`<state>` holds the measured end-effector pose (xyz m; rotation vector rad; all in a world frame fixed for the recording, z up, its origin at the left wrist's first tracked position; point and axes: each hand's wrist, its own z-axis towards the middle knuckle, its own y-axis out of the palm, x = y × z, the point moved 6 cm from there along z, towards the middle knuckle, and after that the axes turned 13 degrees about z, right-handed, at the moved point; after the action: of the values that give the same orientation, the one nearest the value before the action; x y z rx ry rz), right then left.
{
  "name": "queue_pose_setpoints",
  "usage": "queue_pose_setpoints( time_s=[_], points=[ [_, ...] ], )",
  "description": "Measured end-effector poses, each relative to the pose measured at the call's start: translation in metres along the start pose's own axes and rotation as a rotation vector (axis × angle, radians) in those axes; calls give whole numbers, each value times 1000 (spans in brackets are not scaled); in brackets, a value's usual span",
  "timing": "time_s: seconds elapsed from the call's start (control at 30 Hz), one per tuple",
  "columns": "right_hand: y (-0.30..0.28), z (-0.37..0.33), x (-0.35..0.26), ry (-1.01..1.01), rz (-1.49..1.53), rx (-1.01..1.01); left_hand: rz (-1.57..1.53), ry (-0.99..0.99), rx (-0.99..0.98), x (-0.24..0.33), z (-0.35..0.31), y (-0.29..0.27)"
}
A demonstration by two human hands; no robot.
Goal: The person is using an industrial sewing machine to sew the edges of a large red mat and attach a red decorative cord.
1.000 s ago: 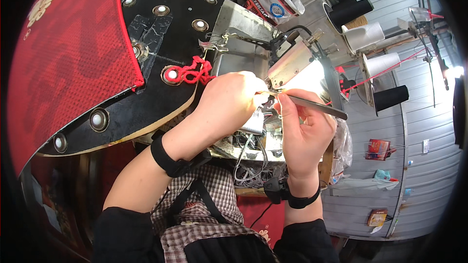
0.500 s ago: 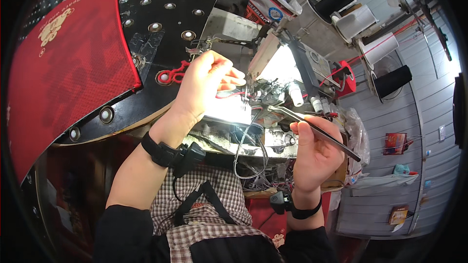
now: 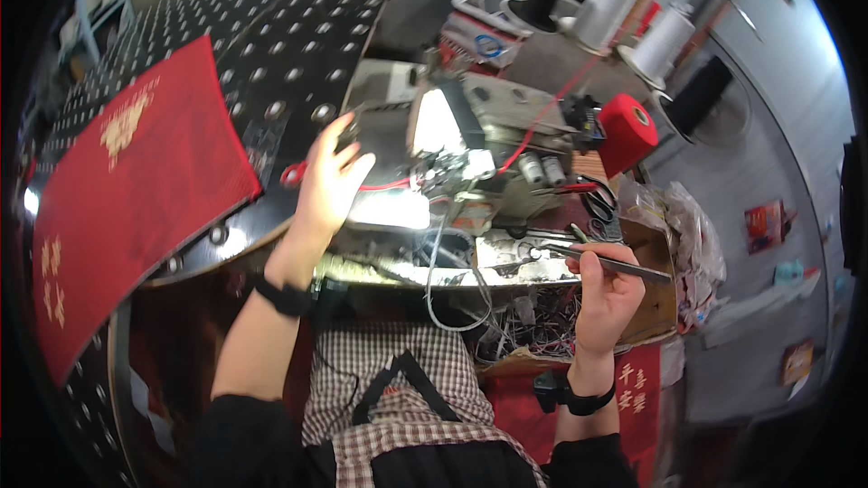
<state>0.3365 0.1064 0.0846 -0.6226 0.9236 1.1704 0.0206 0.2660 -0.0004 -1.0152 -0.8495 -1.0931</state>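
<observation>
My left hand (image 3: 327, 185) is to the left of the sewing machine's (image 3: 517, 113) lit needle area, fingers spread and holding nothing that I can see. A red cord (image 3: 387, 185) stretches from the needle area toward this hand. Just beyond the wrist side lies a red-handled tool (image 3: 292, 174), partly hidden behind the hand. My right hand (image 3: 608, 303) is closed around dark tweezers (image 3: 626, 267) at the right front of the machine bed. Their tips point left, over the bed's front edge, apart from the needle. A grey looped cable (image 3: 432, 285) hangs from the front edge.
A red printed mat (image 3: 149, 185) lies on the studded black table (image 3: 298, 50) at left. Black scissors (image 3: 599, 203) rest right of the machine. A cardboard box (image 3: 655, 294) of thread scraps stands below. A red thread cone (image 3: 628, 134) and white cones (image 3: 601, 14) stand behind.
My left hand has moved left, away from the needle, and its fingers have spread. My right hand has drawn the tweezers back from the needle area toward me. The view has shifted.
</observation>
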Motion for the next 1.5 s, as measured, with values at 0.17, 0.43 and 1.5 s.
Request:
queue_pose_setpoints(
  time_s=[0.17, 0.43, 1.5],
  points=[
    [-67, 24, 21, 81, -255, -68, 700, 427, 224, 41, -34, 0],
    [-121, 36, 170, 588, -794, -235, 728, 315, 57, 19, -15, 23],
    [-21, 18, 93, -102, -381, -122, 1187, 346, -237, 1, 46, 24]
  ],
)
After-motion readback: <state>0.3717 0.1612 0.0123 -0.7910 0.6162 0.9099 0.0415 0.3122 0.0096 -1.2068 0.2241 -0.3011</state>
